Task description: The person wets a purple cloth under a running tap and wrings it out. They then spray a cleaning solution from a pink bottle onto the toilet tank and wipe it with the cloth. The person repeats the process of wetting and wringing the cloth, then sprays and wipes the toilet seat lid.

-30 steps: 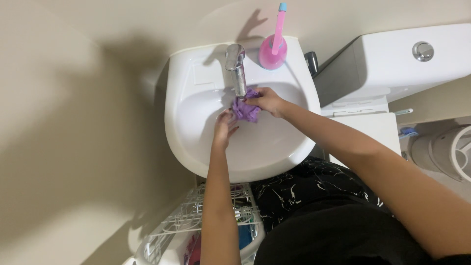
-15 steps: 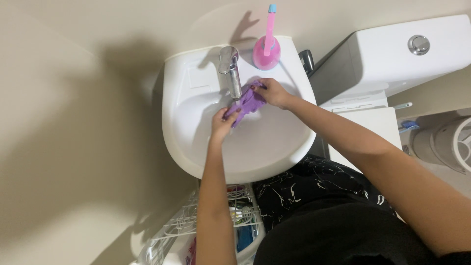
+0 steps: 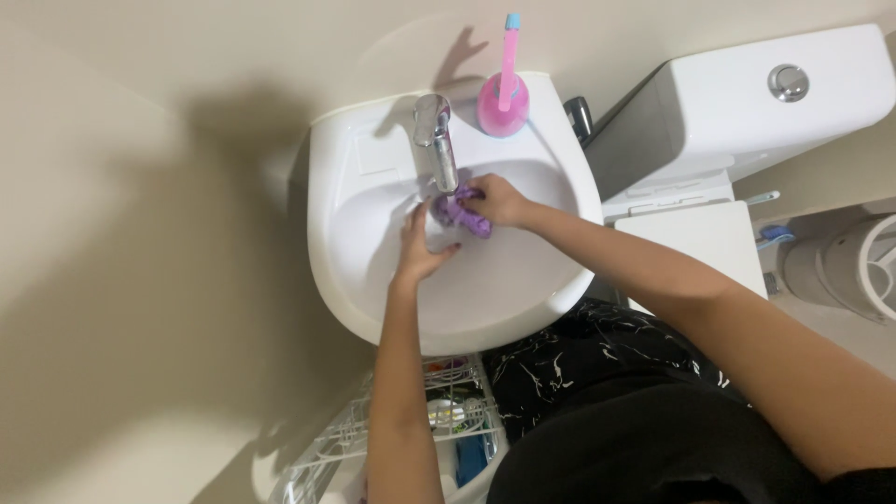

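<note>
Seen from above your head, nearest to you is your lap in black fabric with thin white markings point(image 3: 597, 373). Just left of it, below the front edge of the basin, stands a white wire rack point(image 3: 373, 439) holding small items too blurred to name.

Your two forearms reach away from you into a white oval ceramic washbasin point(image 3: 523, 299) mounted on a beige wall. Your left hand point(image 3: 422, 247) lies in the bowl near its middle, fingers bent and pointing toward the tap, with its fingertips at the lower edge of a small crumpled purple cloth point(image 3: 462, 213). Your right hand point(image 3: 499, 199) comes in from the right rim and closes its fingers around that cloth, bunching it. The cloth sits at the back of the bowl, directly beneath the spout of a chrome single-lever tap point(image 3: 436, 138) fixed at the middle of the back edge. Whether water is running cannot be told.

On the back right corner of the basin rim stands a pink round holder with a pink and blue brush point(image 3: 504, 98) upright in it.

Further right, beside the basin, is a white toilet cistern point(image 3: 747, 103) with a round chrome flush button point(image 3: 789, 82).
</note>
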